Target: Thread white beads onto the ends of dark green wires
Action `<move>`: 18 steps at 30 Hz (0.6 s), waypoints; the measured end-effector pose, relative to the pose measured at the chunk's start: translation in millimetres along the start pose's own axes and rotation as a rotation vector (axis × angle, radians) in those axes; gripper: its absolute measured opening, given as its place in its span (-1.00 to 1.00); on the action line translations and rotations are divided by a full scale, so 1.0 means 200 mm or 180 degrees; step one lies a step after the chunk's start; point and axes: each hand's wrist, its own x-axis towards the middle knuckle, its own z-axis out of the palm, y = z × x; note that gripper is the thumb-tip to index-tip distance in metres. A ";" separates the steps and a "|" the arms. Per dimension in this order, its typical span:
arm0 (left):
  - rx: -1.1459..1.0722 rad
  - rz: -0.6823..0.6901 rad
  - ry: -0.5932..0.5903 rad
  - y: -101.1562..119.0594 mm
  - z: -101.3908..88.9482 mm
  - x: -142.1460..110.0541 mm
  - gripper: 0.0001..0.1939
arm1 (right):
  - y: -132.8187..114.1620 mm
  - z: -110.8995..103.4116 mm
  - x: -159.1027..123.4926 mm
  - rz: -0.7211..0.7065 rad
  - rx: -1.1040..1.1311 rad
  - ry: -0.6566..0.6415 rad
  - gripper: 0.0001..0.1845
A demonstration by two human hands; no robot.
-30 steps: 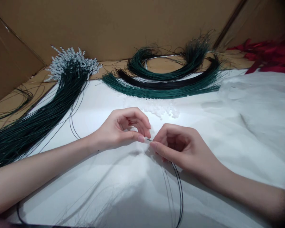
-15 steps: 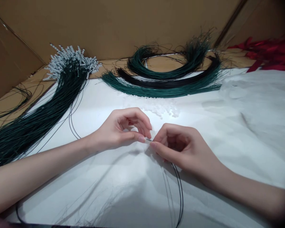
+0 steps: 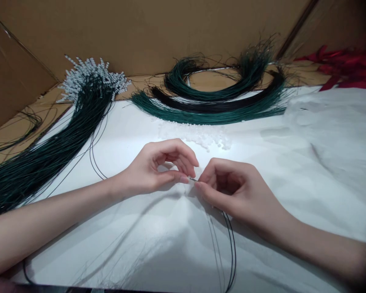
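Note:
My right hand (image 3: 234,189) pinches two thin dark cords (image 3: 232,244) between thumb and forefinger, and their tails hang in a curve below the palm. The cord tips stick out to the left, towards my left hand (image 3: 167,165). There the thumb and fingers close on a tiny white bead, mostly covered by the fingertips, right at the cord ends. How far the cords go into it is too small to tell. Just beyond my hands lies a loose spread of small white beads (image 3: 198,136) on the white sheet (image 3: 122,236).
At left lies a thick bundle of dark green cords (image 3: 70,126) with white beaded ends (image 3: 91,77). Behind the beads curve more green cords (image 3: 189,116) and a black bundle (image 3: 198,106). Crumpled white plastic (image 3: 332,134) and red ribbons (image 3: 350,67) are at right; cardboard walls (image 3: 140,36) stand behind.
Both hands have shifted very slightly to the right in the picture. The grip on the cords and the bead looks the same.

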 end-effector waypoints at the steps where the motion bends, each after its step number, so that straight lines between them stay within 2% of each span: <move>1: 0.0042 0.0030 0.0000 0.00 0.00 0.00 -0.80 | 0.00 0.00 0.00 -0.0011 -0.0012 0.0001 -0.81; 10: 0.0464 0.0321 0.0004 0.01 0.02 -0.01 -0.79 | 0.00 0.00 0.00 -0.0076 -0.0136 0.0045 -0.81; 18: 0.0318 0.0325 0.0080 0.00 0.03 -0.02 -0.75 | 0.00 0.00 -0.01 -0.0091 -0.0098 0.0007 -0.81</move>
